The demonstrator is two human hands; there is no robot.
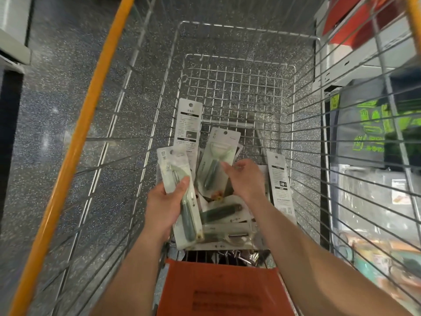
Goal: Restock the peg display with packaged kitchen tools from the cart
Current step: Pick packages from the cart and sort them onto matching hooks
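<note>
Green-handled pack (216, 153) just left of loose, empty right hand (245, 179), long axis pointing away; second pack (174, 169) gripped in left hand (165, 206).

Cart (230, 30): silver wire grid, orange top rails (91, 106). Floor (57, 110): grey, white-speckled. Peeler packs (180, 190): white cards, black print, dark green handles. Flap (218, 288) at cart's near edge: red-orange. Bag (369, 128): dark, neon-green print.

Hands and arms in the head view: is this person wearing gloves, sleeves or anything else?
No gloves on the left hand or the right hand. Left forearm and right forearm are bare to the picture's edge: no sleeves, watch or bracelet. No rings show, though the fingers are blurred.
</note>
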